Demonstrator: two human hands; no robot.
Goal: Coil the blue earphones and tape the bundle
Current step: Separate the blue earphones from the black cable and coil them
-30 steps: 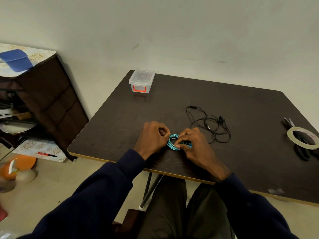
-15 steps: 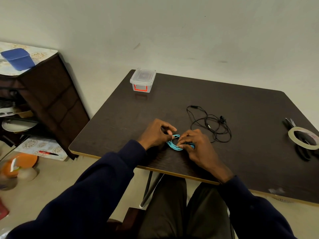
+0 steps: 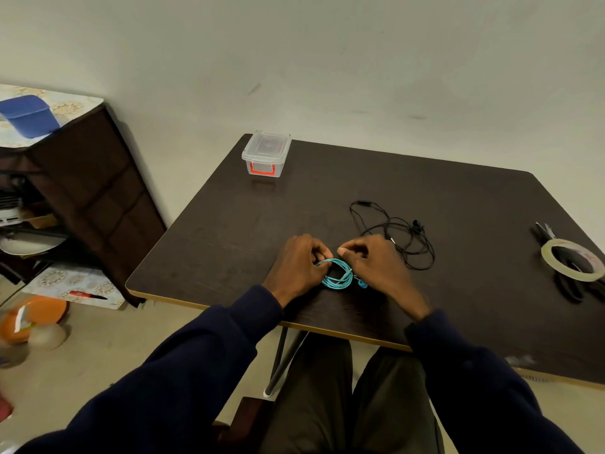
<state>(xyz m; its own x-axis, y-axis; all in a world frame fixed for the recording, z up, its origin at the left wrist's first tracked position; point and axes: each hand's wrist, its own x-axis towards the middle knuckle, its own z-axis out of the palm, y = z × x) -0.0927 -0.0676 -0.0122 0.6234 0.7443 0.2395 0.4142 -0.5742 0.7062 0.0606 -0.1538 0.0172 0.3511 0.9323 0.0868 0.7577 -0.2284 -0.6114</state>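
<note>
No text, label, brand, number or sign can be read here. The roll of clear adhesive tape [image 3: 546, 257], lying at the right side of the dark brown wooden desk [image 3: 458, 191], has faint reddish marks on the inside of its core, but they are too blurred to make out as letters or figures.
</note>
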